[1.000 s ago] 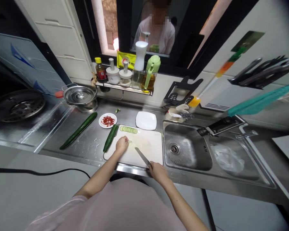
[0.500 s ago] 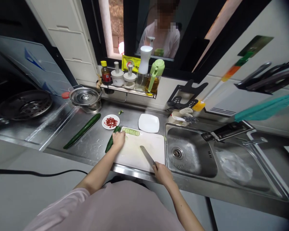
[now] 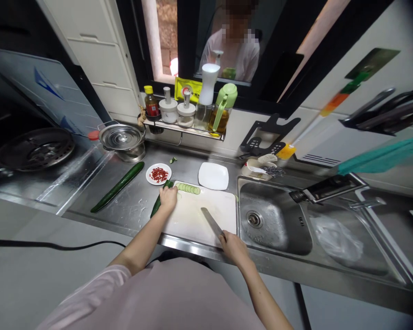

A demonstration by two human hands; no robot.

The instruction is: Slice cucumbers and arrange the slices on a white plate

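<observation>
A white cutting board (image 3: 206,224) lies on the steel counter beside the sink. My left hand (image 3: 168,198) rests closed over a cut cucumber (image 3: 156,206) at the board's left edge. A row of cucumber slices (image 3: 189,188) lies along the board's far edge, just right of that hand. My right hand (image 3: 234,247) grips the handle of a knife (image 3: 210,221) at the board's near right corner. Its blade points up and left over the board, apart from the cucumber.
A whole cucumber (image 3: 119,186) lies on the counter to the left, near a small dish of red chilli (image 3: 158,174). A white square plate (image 3: 213,176) sits behind the board. The sink (image 3: 273,220), a lidded steel pot (image 3: 122,137) and a condiment rack (image 3: 186,120) surround the area. A person stands beyond the window.
My left hand moved from the middle of the board to its left edge and onto the cut cucumber. The knife drew back slightly toward the board's right side.
</observation>
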